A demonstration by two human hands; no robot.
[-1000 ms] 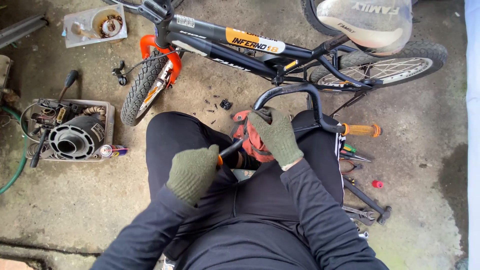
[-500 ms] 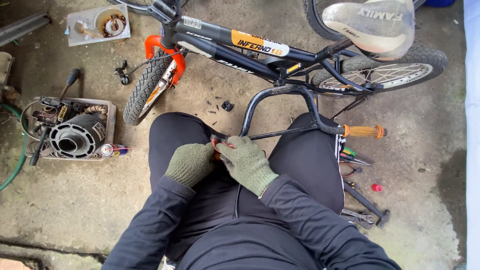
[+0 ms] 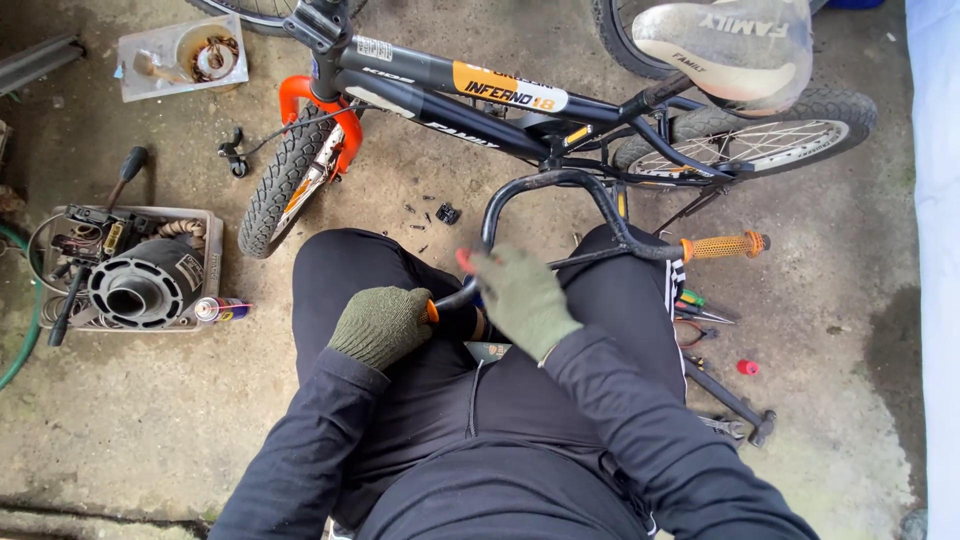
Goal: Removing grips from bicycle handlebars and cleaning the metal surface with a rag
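From my seat I look down on my own lap, dark trousers and dark sleeves. My left hand (image 3: 380,325), in a green knit glove, has its grip clenched around the near end of the black handlebar (image 3: 560,185), where an orange end shows just past the fingers. My right hand (image 3: 525,300), gloved the same, hovers at three o'clock of the left one, blurred, fingers spread and its grip released, over the bar without clearly clasping it. The handlebar lies across my thighs, curving up towards twelve o'clock and back down to an orange grip sleeve (image 3: 725,245) at two o'clock.

On the concrete floor (image 3: 150,420) at four o'clock lie hand tools (image 3: 720,400) and a small red cap (image 3: 747,367). At nine o'clock sits a shallow tray (image 3: 210,265) holding a black round motor part (image 3: 140,285), with a spray can (image 3: 222,309) just beside it.

Farther out, at twelve o'clock, a small black bicycle (image 3: 460,85) lies on its side, orange fork (image 3: 300,95) at eleven, grey saddle (image 3: 735,50) at one. A second tray (image 3: 180,55) rests at the far ten o'clock corner.
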